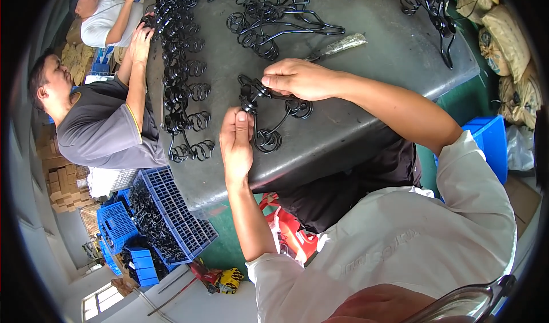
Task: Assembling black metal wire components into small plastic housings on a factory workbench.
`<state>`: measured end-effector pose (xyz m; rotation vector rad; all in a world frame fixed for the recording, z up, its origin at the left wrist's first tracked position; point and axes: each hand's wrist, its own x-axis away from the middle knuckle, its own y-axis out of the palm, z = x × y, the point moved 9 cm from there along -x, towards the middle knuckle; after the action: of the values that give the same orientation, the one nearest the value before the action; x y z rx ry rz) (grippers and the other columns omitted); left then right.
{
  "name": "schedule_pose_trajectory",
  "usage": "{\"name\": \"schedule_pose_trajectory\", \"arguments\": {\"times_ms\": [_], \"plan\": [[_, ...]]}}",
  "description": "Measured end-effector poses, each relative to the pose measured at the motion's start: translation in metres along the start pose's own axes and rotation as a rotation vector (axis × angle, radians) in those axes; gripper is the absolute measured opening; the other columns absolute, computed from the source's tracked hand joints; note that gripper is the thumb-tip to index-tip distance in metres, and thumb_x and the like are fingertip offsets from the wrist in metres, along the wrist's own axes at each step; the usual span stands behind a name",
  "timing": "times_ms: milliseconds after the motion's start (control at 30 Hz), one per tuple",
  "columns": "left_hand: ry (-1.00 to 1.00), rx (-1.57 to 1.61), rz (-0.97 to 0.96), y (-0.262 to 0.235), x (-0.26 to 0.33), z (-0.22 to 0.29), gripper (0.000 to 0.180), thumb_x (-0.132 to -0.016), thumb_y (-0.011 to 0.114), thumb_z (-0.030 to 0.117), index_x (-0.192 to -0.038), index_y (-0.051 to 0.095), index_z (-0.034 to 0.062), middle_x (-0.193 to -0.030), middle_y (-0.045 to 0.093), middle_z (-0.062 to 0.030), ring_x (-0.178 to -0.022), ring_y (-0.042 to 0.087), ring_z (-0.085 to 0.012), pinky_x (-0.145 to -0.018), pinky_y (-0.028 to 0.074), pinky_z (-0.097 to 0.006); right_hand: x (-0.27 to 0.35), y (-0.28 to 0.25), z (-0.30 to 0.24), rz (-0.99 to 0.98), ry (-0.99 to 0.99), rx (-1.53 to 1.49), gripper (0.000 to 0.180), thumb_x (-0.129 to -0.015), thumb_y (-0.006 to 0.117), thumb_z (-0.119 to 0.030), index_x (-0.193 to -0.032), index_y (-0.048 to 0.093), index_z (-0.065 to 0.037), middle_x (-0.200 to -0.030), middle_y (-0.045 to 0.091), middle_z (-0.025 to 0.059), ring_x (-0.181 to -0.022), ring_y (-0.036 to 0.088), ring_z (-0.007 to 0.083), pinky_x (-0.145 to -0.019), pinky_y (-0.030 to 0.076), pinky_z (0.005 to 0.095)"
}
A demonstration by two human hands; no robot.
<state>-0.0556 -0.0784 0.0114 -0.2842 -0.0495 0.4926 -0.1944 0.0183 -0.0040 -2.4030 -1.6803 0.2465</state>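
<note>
Over the near part of the dark table [211,183], both my hands grip one black coiled wire spring [267,140]. My left hand [235,143] pinches its left side, thumb pressed near a small black fitting [248,99] at the top. My right hand [300,78] has fingers closed on the upper right side, close to the same fitting. Coils of the spring hang below and between my hands. My fingers hide part of where the wire and fitting meet. Just beyond my right hand lies a tool with a clear-wrapped handle [343,44].
A long row of black springs [184,88] runs down the table's left side. More springs [274,23] lie at the far middle and far right. Two people [108,117] work at the left edge. Blue crates [177,214] stand lower left; sacks [506,37] and a blue bin [489,143] are right.
</note>
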Motion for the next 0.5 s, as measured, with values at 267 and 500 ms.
{"name": "schedule_pose_trajectory", "arguments": {"times_ms": [267, 500], "plan": [[-0.173, 0.126, 0.08, -0.011, 0.001, -0.023, 0.07, -0.106, 0.033, 0.059, -0.109, 0.067, -0.0025, -0.094, 0.073, -0.0109, -0.077, 0.068, -0.0149, -0.062, 0.047, -0.023, 0.006, -0.009, -0.008, 0.076, 0.068, 0.224, 0.048, -0.102, 0.056, -0.041, -0.075, 0.053, -0.001, -0.064, 0.05, 0.0053, -0.063, 0.048, 0.0184, -0.062, 0.041, 0.0368], [-0.388, 0.374, -0.118, 0.017, -0.025, -0.018, 0.055, -0.103, 0.053, 0.048, -0.115, 0.064, -0.0046, -0.097, 0.074, -0.0135, -0.085, 0.073, -0.0207, -0.072, 0.059, -0.031, 0.018, -0.006, -0.019, 0.062, -0.026, 0.213, 0.04, -0.088, 0.073, -0.034, -0.081, 0.064, 0.003, -0.067, 0.063, 0.0109, -0.06, 0.06, 0.0217, -0.058, 0.045, 0.0384]]}}
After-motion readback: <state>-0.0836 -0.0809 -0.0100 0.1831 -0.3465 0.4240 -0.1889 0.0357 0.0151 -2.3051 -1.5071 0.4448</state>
